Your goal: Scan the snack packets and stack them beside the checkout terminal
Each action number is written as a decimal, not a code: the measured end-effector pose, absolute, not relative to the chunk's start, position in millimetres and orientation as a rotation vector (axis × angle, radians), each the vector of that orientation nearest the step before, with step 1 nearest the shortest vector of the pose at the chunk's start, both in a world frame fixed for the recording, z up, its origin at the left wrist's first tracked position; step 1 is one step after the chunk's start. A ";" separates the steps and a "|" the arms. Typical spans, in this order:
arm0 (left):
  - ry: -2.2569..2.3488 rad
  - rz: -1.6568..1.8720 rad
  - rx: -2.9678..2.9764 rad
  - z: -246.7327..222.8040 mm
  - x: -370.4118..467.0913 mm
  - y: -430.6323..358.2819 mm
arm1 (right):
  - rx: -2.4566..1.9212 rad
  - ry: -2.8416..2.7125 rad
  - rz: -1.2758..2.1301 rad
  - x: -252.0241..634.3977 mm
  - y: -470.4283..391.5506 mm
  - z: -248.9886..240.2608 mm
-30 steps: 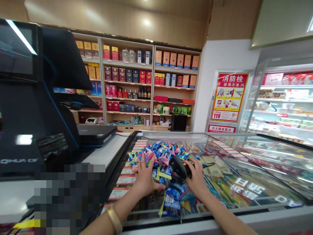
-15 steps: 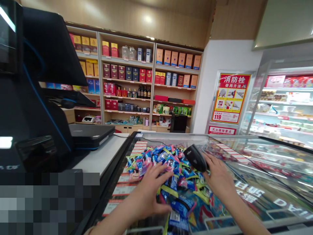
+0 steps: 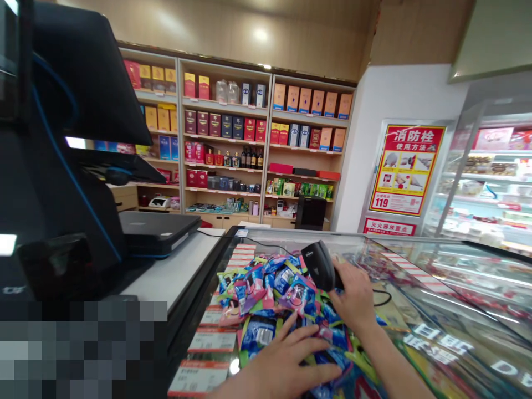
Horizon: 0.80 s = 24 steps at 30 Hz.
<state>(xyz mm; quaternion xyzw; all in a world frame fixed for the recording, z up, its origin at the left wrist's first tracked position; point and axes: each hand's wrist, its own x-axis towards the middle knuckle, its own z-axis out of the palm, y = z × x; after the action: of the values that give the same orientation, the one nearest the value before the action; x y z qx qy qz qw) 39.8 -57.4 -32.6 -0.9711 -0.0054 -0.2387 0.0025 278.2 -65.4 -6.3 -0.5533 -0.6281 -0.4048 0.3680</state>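
Note:
A heap of small blue, pink and yellow-green wrapped packets (image 3: 286, 282) lies on the glass top of a display freezer. My right hand (image 3: 352, 293) is closed round a black barcode scanner (image 3: 319, 266), held over the right side of the heap with its head tilted up and left. A thin cable is attached to it. My left hand (image 3: 297, 354) rests on the near packets, its fingers spread, holding nothing. Beside its fingers a blue packet (image 3: 258, 334) shows a white barcode label.
To the left, a black checkout terminal (image 3: 78, 138) stands on a white counter (image 3: 178, 266). Price labels (image 3: 211, 339) line the freezer's left edge. Shelves of boxed goods (image 3: 226, 127) stand behind; a red notice (image 3: 409, 169) and a chilled cabinet (image 3: 494, 183) are at right.
My left hand has moved nearer and to the right, uncovering packets at the heap's left. The scanner has shifted slightly left in my right hand. The view has turned a little left.

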 end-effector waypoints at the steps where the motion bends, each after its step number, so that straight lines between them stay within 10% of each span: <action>1: -0.039 -0.864 -3.015 -27.4 35.0 -54.8 | -1.407 -1.612 -1.024 278.8 -67.3 -8.1; 7: -0.934 -1.551 -2.517 0.0 11.1 -21.1 | -1.365 -1.549 -0.938 276.0 -71.4 -7.9; 17: -1.365 -1.275 -2.732 -5.6 -1.4 6.2 | -1.346 -1.626 -0.895 263.6 -73.0 -8.1; 24: -1.597 -2.561 -2.396 4.6 -4.8 18.2 | -1.308 -1.681 -0.885 260.9 -74.7 -9.5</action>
<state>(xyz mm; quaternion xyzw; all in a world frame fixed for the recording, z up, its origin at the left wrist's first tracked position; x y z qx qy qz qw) -4.8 18.2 4.6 -0.5827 -0.3885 -0.6228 -0.3487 260.9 -74.7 -9.5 -0.5184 -0.6662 -0.3509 0.4055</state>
